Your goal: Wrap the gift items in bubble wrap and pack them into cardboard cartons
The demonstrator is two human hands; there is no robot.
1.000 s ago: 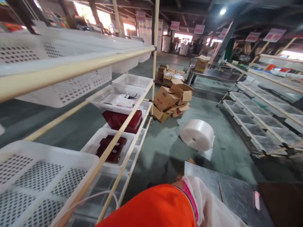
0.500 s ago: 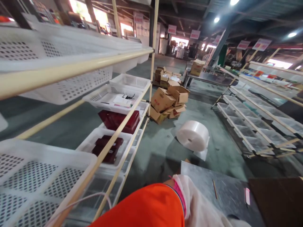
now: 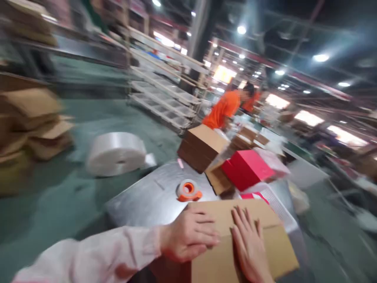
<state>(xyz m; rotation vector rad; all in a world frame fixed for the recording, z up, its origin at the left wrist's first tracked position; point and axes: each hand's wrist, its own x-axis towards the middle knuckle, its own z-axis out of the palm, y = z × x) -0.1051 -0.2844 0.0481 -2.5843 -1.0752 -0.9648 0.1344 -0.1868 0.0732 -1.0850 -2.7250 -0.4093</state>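
A brown cardboard box [image 3: 215, 259] stands at the near edge of my view, its flaps folded over the top. My left hand [image 3: 191, 234] rests on the box's left part, fingers stretched out. On the right part, my right hand [image 3: 250, 243] lies flat with its fingers extended, beside the seam between the flaps. Neither hand grips anything. Just beyond the box, an orange tape dispenser [image 3: 188, 190] with a roll of tape sits on the metal table [image 3: 141, 200].
Behind the box are a pink-red box [image 3: 247, 169] and another brown carton [image 3: 203, 147]. A large roll of clear wrap [image 3: 116, 153] lies on the floor at left, near stacked cartons [image 3: 32, 122]. A co-worker in orange [image 3: 225, 108] bends beyond a rack [image 3: 165, 94].
My view has swung right, from the shelves of white baskets to the metal table. Both my hands now show on a cardboard box; earlier a sleeved arm crossed the bottom.
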